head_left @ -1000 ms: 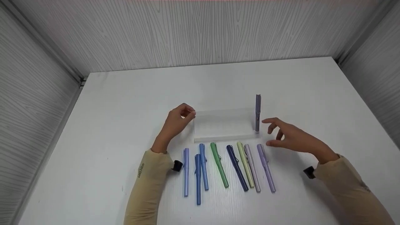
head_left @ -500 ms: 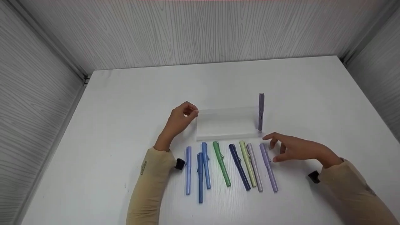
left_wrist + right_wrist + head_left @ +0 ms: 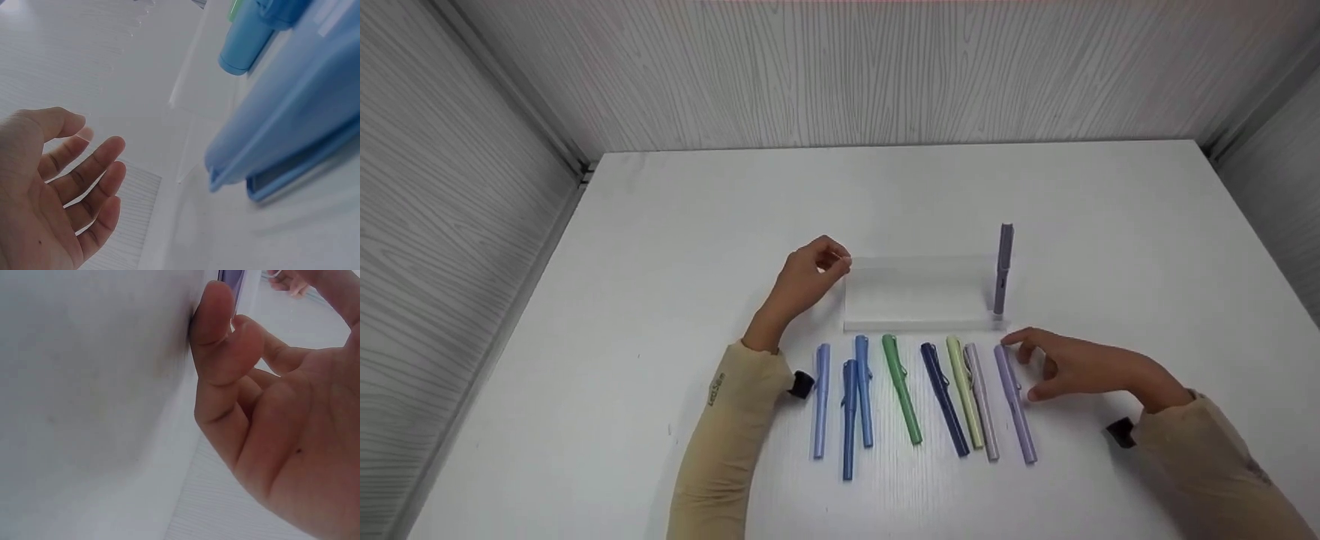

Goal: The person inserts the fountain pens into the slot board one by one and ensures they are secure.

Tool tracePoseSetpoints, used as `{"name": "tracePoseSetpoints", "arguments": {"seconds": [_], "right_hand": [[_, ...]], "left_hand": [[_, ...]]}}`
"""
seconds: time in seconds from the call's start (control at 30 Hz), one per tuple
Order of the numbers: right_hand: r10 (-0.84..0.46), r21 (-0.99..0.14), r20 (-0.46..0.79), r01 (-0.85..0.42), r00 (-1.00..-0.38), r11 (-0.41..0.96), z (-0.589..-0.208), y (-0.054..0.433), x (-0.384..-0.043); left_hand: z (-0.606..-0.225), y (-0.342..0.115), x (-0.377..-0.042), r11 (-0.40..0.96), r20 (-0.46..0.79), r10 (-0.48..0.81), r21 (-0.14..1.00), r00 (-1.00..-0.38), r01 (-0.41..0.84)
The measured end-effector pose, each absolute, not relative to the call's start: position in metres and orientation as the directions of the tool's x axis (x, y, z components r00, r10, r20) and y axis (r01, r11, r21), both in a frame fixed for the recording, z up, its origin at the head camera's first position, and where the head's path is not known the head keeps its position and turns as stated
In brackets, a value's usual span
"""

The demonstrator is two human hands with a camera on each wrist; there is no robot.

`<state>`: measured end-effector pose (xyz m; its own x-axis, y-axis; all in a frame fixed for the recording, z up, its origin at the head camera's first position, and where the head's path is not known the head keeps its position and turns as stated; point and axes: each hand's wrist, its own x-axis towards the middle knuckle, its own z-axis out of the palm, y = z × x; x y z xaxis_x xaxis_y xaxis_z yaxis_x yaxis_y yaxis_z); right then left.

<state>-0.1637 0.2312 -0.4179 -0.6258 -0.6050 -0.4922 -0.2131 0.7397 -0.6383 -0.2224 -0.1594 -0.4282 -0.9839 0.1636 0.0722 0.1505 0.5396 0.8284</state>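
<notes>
Pinching of the clear stand (image 3: 919, 292) at its ten o'clock corner is done by the left hand (image 3: 810, 276), thumb and forefinger brought together there. The right hand (image 3: 1072, 366) is held with fingers bent and parted, a gap left between thumb and forefinger; the forefinger tip is placed at the cap end of the light purple pen (image 3: 1015, 403), though whether contact is made cannot be told. This pen is laid flat at five o'clock from the stand, its cap aimed between eleven and twelve o'clock, its long axis carried down to between five and six. At the stand's three o'clock end, a dark purple pen (image 3: 1003, 270) is stood upright. Toward nine o'clock from the light purple pen, a grey-lilac pen (image 3: 982, 402), yellow-green pen (image 3: 964, 392), navy pen (image 3: 946, 400), green pen (image 3: 903, 390), sky-blue pen (image 3: 865, 394), darker blue pen (image 3: 849, 420) and periwinkle pen (image 3: 821, 401) are spread on the white table (image 3: 697, 225).
</notes>
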Motion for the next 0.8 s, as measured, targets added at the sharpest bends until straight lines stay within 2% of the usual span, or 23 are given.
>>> {"name": "tracePoseSetpoints", "arguments": {"seconds": [0.3,0.8], "right_hand": [[-0.619,-0.623,-0.488,-0.251,-0.615,0.741,-0.415,0.227,-0.165],[-0.594,-0.558,-0.465,-0.304,-0.656,0.772,-0.417,0.216,-0.163]], "left_hand": [[-0.427,-0.16,-0.221,0.538,0.069,0.17,0.829,-0.983,0.151],[-0.427,-0.161,-0.223,0.523,0.066,0.178,0.839,-0.982,0.151]]}}
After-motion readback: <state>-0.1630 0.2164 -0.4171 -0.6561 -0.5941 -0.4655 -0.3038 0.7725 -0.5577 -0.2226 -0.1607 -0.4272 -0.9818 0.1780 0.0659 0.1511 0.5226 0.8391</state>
